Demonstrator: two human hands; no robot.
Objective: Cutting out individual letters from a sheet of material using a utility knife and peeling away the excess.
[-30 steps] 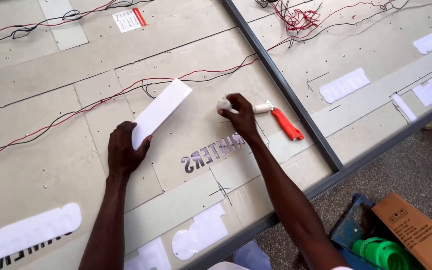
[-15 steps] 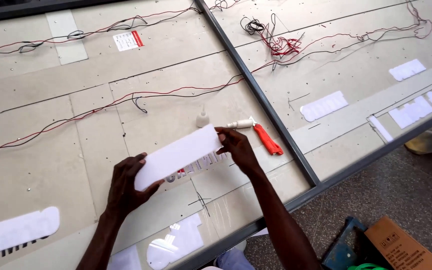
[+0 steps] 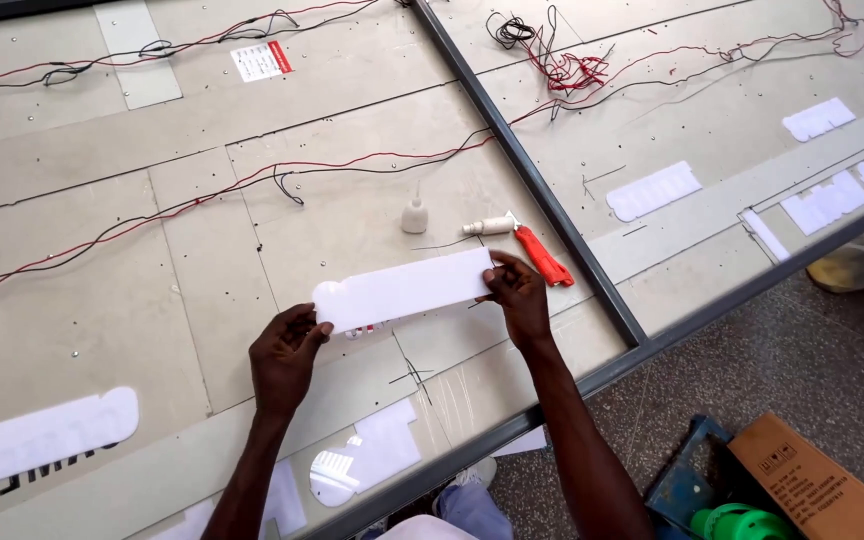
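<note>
Two hands on one piece here, and there's only the head view to go through, looking straight down at the work.

Head view: the left hand [image 3: 287, 358] pinches the rounded left end of a long white cut-out strip [image 3: 404, 288], thumb on top, fingers tucked under. The right hand [image 3: 519, 297] grips the squarer right end the same way, fingers closed on the edge. So both hands are shut on the strip, one at each end.

The strip sits just above the beige panel [image 3: 202, 270], roughly in the middle of it. Its long axis runs left to right with a slight climb toward the right end, so the right hand sits a bit further from the person than the left one. Neither hand is nearer the piece, they share it evenly. Some dark printed shapes on the panel peek out from under the strip's lower edge, between the hands. I can't tell if the strip is touching the panel or held just off it.

Just past the right hand lies an orange-handled utility knife [image 3: 542, 256], with a small white tube [image 3: 488, 226] next to it and a little white bottle [image 3: 414, 215] standing upright further left. Red and black wires [image 3: 202, 200] trail across the panel beyond that, and a grey metal frame bar [image 3: 552, 215] runs diagonally to the right.
</note>
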